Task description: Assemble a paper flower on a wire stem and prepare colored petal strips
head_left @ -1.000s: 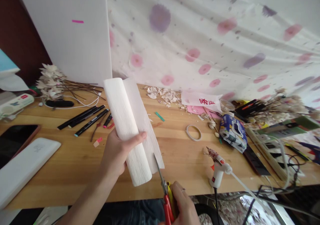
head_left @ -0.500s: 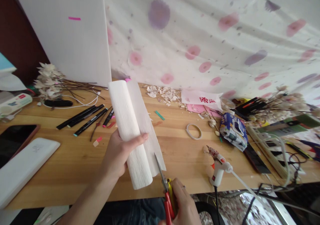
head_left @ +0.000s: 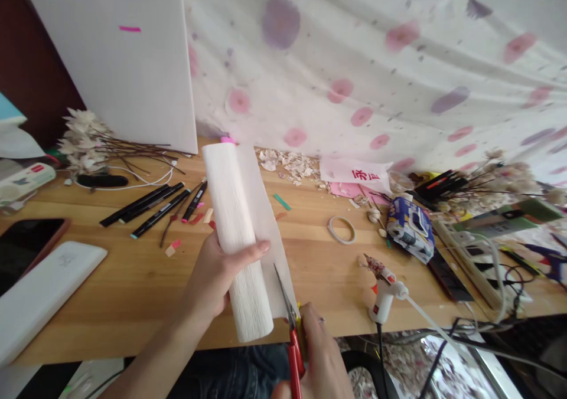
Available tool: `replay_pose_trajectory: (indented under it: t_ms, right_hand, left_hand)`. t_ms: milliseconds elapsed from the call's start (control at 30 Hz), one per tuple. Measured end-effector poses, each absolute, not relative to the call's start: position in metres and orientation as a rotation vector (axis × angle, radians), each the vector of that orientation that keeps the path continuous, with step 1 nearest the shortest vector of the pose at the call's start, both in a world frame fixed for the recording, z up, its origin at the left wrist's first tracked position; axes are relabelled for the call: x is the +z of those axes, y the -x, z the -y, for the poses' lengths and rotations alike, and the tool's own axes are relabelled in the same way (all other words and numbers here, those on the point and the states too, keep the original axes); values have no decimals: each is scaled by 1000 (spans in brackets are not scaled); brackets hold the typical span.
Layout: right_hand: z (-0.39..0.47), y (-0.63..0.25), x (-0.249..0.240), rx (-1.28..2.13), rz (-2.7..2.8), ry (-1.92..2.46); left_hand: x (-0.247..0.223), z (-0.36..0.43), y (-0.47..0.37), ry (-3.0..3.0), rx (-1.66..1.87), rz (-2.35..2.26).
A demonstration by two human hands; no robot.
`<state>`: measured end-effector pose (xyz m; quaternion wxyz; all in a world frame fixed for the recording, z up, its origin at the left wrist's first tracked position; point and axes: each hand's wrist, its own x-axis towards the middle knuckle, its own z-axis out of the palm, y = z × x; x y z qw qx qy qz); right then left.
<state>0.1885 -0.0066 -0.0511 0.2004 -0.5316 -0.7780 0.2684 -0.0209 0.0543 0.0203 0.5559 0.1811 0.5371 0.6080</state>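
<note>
A roll of white crepe paper [head_left: 237, 234] is held tilted over the wooden table by my left hand [head_left: 221, 269], its thumb pressed across the front. From the roll's right side a loose flap of paper [head_left: 268, 222] hangs out. My right hand [head_left: 321, 357] grips red-handled scissors [head_left: 293, 349] at the lower edge of the flap. The scissor blades lie over the flap's lower part, pointing up and left. Something yellow [head_left: 301, 328] shows between the scissors and my right hand; its shape is mostly hidden.
Black markers [head_left: 162, 213] and paper scraps lie left of the roll, with a white power bank [head_left: 48, 298] and a phone [head_left: 31, 248] farther left. A tape ring [head_left: 341, 230], a white glue gun [head_left: 384, 296], a wipes pack [head_left: 410, 228] and a power strip [head_left: 469, 263] are on the right.
The roll and my left hand have shifted slightly right. The scissors now overlap the flap's bottom edge more, and the flap's right edge looks more bent.
</note>
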Motion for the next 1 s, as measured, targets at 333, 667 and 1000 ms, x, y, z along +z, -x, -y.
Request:
replay_pose_trajectory:
  t_ms: [333,667,1000]
  right_hand:
    - [9,-182,-49,778,2057,1470]
    - [5,-178,-48,977,2007,1581]
    - [14,-202,-50,707,2193,1440]
  left_hand:
    - [19,-52,24,-411,1451,-1245]
    - [18,-54,25,-439,1449,-1202]
    - [22,-63,36,-551,1503,-1330]
